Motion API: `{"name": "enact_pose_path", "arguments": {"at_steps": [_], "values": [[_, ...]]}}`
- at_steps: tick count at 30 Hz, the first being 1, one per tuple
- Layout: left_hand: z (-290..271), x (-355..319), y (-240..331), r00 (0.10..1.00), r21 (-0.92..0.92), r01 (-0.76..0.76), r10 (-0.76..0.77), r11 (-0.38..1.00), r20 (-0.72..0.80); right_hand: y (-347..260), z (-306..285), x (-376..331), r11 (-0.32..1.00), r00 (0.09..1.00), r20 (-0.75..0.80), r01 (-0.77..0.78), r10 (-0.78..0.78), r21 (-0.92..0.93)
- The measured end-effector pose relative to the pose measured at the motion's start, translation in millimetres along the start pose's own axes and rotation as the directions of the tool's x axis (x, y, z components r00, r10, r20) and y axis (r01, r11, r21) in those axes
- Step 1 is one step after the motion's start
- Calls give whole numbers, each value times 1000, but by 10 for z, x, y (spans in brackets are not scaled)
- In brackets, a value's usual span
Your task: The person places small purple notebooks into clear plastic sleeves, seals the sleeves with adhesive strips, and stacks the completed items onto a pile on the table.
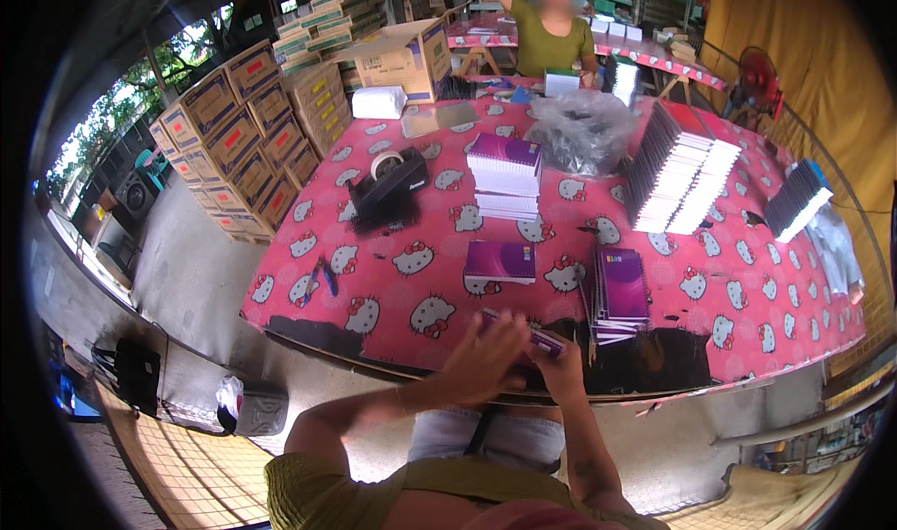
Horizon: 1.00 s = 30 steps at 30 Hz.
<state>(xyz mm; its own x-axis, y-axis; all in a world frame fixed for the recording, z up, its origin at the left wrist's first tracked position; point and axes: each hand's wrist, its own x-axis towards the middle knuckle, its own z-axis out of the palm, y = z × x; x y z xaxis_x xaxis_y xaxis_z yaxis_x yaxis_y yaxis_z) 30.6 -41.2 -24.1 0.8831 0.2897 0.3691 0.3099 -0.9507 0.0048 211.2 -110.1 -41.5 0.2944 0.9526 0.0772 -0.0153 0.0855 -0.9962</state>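
At the table's near edge, my right hand (562, 369) is closed around the right end of a small purple spiral notebook (548, 342). My left hand (484, 360), slightly blurred, lies over the notebook's left part with its fingers stretched out, hiding much of it. Just beyond my hands a short pile of purple notebooks (500, 261) rests on the table. Right of that stands another pile of purple notebooks (621, 292), its spiral edges facing left. Farther back is a taller notebook stack (505, 177).
The table (411, 292) has a pink patterned cover, torn along the near edge. On it are a black tape dispenser (388, 186), blue-handled pliers (322, 276), a plastic bag (581, 130) and tall notebook stacks (680, 173). Cartons (234, 137) stand left. Another person (551, 35) is across the table.
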Motion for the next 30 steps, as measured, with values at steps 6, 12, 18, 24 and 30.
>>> {"name": "enact_pose_path", "arguments": {"at_steps": [6,12,18,24,30], "values": [[-34,354,-92,991,74,96,-89,993,-96,65,62,45,999,1000,-10,-15,15,31],[55,424,-23,988,-64,94,-101,994,-114,135,-22,40,992,994,-13,110,-111,-58],[99,242,168,998,-114,-2,-6,993,-68,74,-67,66,991,990,-56,129,-131,-47],[149,301,64,998,-98,11,-17,995,-63,264,-171,137,966,996,27,93,-89,-241],[170,474,-166,983,-158,20,-48,987,-179,330,-189,171,938,971,107,235,-214,-254]]}}
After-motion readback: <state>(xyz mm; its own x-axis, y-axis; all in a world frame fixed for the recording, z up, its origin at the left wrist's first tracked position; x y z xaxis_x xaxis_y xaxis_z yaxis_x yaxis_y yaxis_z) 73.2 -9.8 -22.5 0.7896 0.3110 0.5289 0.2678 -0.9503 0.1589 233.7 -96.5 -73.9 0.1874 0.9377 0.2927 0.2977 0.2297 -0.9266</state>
